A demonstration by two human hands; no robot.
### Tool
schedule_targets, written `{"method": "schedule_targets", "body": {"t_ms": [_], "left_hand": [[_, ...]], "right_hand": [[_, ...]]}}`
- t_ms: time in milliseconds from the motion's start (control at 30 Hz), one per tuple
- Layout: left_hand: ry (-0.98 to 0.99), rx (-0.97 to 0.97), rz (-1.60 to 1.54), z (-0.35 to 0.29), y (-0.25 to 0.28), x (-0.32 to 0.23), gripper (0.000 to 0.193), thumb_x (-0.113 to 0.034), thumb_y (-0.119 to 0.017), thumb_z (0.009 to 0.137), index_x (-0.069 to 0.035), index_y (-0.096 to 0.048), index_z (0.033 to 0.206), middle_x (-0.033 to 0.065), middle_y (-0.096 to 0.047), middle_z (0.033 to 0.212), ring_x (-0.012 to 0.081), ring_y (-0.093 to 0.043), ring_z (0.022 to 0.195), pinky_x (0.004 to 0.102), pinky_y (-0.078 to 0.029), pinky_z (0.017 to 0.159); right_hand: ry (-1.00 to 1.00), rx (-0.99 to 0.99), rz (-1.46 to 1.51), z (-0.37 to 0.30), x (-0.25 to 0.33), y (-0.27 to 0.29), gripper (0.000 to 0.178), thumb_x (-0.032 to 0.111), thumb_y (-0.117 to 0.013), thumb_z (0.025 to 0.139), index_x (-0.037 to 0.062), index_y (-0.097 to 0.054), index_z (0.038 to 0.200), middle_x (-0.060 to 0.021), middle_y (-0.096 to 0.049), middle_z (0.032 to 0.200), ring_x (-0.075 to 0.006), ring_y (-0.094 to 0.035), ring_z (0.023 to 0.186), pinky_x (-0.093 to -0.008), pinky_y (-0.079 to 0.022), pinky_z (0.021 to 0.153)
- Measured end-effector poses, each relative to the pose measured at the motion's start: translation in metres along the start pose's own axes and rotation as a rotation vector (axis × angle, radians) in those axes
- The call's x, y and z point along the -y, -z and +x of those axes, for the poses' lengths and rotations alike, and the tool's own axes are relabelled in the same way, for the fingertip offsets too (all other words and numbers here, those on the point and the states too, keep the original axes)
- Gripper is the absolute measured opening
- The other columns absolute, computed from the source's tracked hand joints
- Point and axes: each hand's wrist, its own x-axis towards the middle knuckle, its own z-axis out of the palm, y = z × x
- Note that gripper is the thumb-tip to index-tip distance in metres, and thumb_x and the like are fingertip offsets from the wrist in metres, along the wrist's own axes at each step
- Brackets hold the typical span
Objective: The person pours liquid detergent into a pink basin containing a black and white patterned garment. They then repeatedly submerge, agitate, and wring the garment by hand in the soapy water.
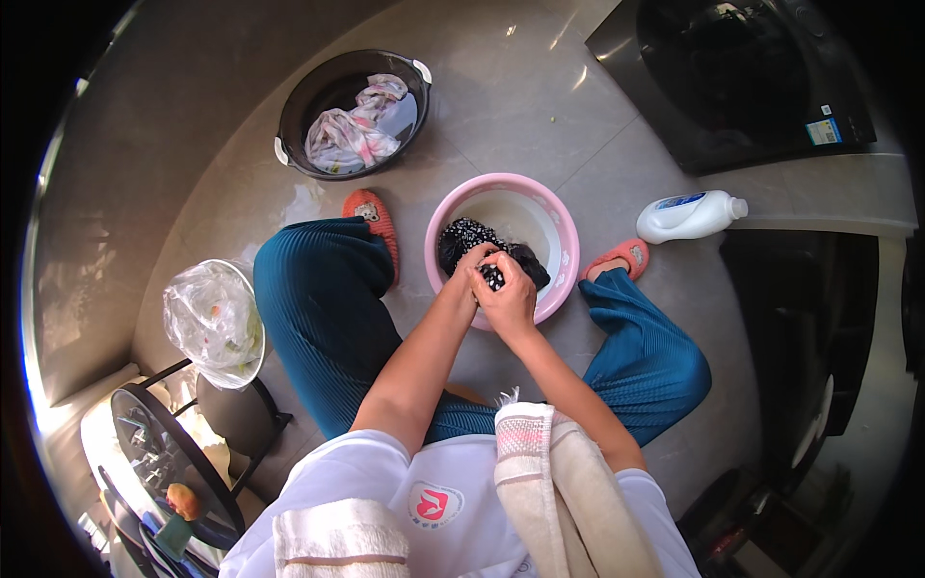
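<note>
Between my feet stands a pink basin (566,214) with some cloudy water in it. A wet black garment with white dots (464,237) lies bunched inside, spreading toward the basin's left and right walls. My left hand (471,270) and my right hand (511,297) meet over the near part of the basin. Both are closed on the garment, and a dotted fold shows between the curled fingers. Some of the left fingers are hidden behind the right hand.
A dark basin (286,114) with a pale pink-patterned cloth (352,133) stands at the far left. To the right lies a white bottle (689,216), below a dark front-loading appliance (732,87). A bin lined with clear plastic (214,318) and a black-framed rack (173,433) are on my left.
</note>
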Motion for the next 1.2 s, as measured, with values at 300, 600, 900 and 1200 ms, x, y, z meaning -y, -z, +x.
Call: {"method": "schedule_targets", "body": {"t_ms": [300,600,900,1200], "left_hand": [[-0.080,-0.076,-0.226,-0.021,-0.033,0.019,0.030,-0.031,-0.051,0.102,-0.006,-0.067,0.104,0.0112,-0.074,0.089,0.0281,-0.073,0.076,0.0482,-0.063,0.069],[-0.152,0.100,-0.254,-0.025,-0.022,0.008,0.022,-0.031,-0.062,0.098,-0.010,-0.068,0.100,0.0096,-0.072,0.090,0.0265,-0.071,0.075,0.0446,-0.060,0.061],[-0.105,-0.055,-0.239,-0.026,-0.032,0.004,0.031,-0.038,-0.067,0.097,-0.008,-0.067,0.106,0.0115,-0.072,0.101,0.0290,-0.071,0.089,0.0529,-0.057,0.076],[-0.037,-0.097,-0.154,-0.028,-0.045,0.008,0.025,-0.034,-0.064,0.097,-0.011,-0.071,0.094,0.0078,-0.075,0.087,0.0240,-0.073,0.073,0.0421,-0.061,0.066]], "right_hand": [[-0.247,-0.147,-0.393,0.044,-0.044,0.002,0.033,0.036,-0.068,0.092,0.0069,-0.066,0.106,-0.0173,-0.067,0.104,-0.0414,-0.067,0.094,-0.0504,-0.052,0.080],[-0.054,-0.154,-0.242,0.026,-0.005,-0.015,0.029,0.030,-0.072,0.088,0.0057,-0.063,0.099,-0.0178,-0.065,0.098,-0.0402,-0.065,0.091,-0.0507,-0.052,0.078],[-0.201,-0.177,-0.191,0.036,-0.029,-0.002,0.032,0.033,-0.073,0.089,0.0067,-0.062,0.104,-0.0163,-0.062,0.105,-0.0400,-0.064,0.095,-0.0502,-0.051,0.081],[-0.257,-0.289,-0.238,0.059,-0.047,-0.008,0.027,0.030,-0.073,0.088,0.0062,-0.064,0.099,-0.0170,-0.067,0.095,-0.0405,-0.066,0.090,-0.0506,-0.051,0.079]]}}
